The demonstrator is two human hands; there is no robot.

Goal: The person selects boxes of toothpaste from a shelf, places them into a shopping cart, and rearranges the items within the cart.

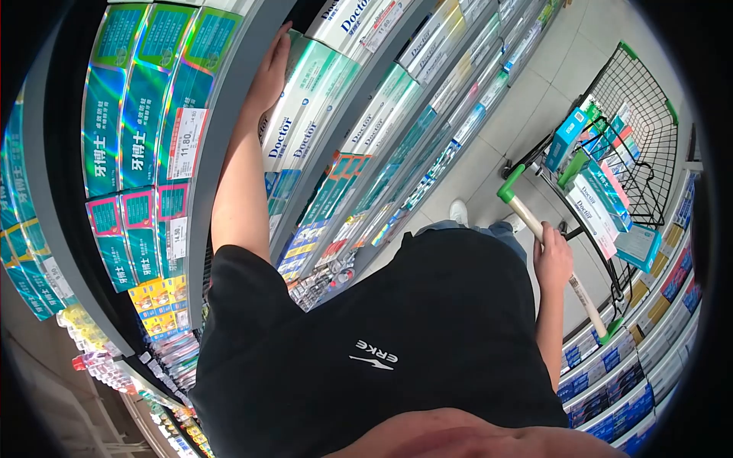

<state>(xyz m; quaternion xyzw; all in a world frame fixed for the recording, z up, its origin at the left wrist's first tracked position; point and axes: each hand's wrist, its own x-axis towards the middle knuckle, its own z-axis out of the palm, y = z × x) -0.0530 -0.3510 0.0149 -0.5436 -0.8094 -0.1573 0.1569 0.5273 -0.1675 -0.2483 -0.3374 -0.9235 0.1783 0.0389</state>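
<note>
My left hand [270, 73] reaches into a shelf at the upper left. Its fingers are stretched along the side of white and green Doctor toothpaste boxes [305, 99], partly in shadow, with no box seen in its grasp. On the right, my right hand [551, 256] is closed around the pale handle [583, 294] of a shopping cart. The cart's black wire basket [649, 99] has a green rim. Inside lie several boxes, among them a white Doctor box [586, 211] and a teal box [638, 246].
Shelves of teal toothpaste boxes [107, 114] with price tags [187, 141] fill the left. More shelves of boxes [618, 404] stand at the lower right. Pale floor tiles [527, 91] and a white shoe [458, 212] show beyond my black shirt [412, 305].
</note>
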